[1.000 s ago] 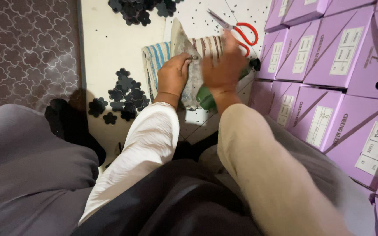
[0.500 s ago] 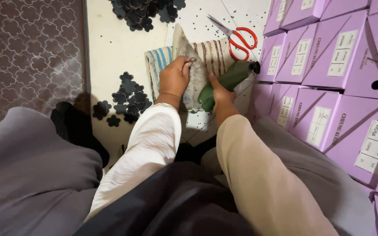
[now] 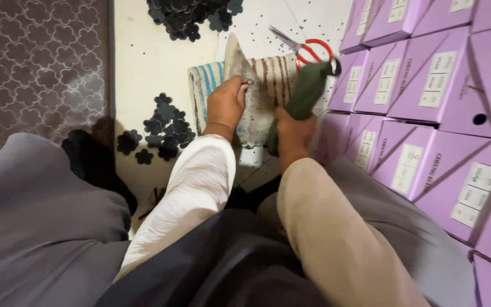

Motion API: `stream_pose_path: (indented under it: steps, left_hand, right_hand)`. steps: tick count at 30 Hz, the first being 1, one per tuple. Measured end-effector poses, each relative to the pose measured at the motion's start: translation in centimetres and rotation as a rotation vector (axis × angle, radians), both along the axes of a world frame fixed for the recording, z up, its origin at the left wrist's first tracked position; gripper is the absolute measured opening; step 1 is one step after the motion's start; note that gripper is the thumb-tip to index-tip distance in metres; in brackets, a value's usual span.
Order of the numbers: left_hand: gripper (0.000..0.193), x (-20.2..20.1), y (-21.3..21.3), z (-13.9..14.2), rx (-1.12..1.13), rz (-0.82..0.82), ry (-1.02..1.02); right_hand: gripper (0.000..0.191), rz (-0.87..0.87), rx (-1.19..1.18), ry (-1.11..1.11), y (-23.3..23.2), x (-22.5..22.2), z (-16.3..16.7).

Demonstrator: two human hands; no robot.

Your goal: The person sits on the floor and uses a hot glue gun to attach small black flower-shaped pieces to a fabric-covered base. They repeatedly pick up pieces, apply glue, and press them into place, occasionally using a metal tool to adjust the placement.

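Now the left hand (image 3: 227,105) pinches a grey piece (image 3: 249,96), and the right hand (image 3: 292,132) grips what looks like a green tool (image 3: 307,91).

Pale floor (image 3: 149,68) — patterned grey carpet (image 3: 35,68) left, stacked purple boxes (image 3: 427,85) right.

Left hand (image 3: 227,104): closed on a grey slab (image 3: 251,96) stood upon a striped cloth (image 3: 206,79), frame centre.
Right hand (image 3: 292,132): wrapped round a green-handled tool (image 3: 307,91).
Scissors (image 3: 308,48): laid upper right.
Purple boxes (image 3: 427,102): stacked at right.
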State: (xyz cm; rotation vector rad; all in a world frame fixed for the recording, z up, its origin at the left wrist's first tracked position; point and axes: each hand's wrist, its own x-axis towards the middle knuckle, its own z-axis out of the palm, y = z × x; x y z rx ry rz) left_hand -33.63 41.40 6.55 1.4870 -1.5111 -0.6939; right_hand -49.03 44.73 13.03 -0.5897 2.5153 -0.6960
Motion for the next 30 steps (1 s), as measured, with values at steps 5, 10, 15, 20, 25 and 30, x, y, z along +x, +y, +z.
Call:
stream_pose_path:
  steps: [5,10,15,20,25,30]
  left_hand:
    - [0.008,0.0,-0.2,0.4,0.021,0.020,0.001]
    - [0.012,-0.2,-0.8,0.0,0.155,0.042,-0.069]
    - [0.014,-0.2,-0.5,-0.6,0.120,0.074,-0.019]
    - [0.011,0.4,-0.8,-0.2,0.174,0.006,-0.093]
    - [0.019,0.1,-0.6,-0.4,0.085,0.015,-0.048]
    - [0.037,0.1,-0.4,-1.6,0.036,-0.004,-0.015]
  right_hand:
    - [0.066,0.461,-0.277,-0.121,-1.5,2.9,6.1]
    - [0.076,0.622,-0.579,-0.239,-0.8,6.2,8.8]
    - [0.075,0.716,-0.698,-0.105,0.0,6.4,9.3]
    - [0.076,0.786,-0.162,0.008,0.0,6.0,9.7]
    - [0.074,0.813,-0.496,-0.140,-0.2,6.4,9.9]
    - [0.079,0.795,-0.753,-0.296,0.0,6.4,9.2]
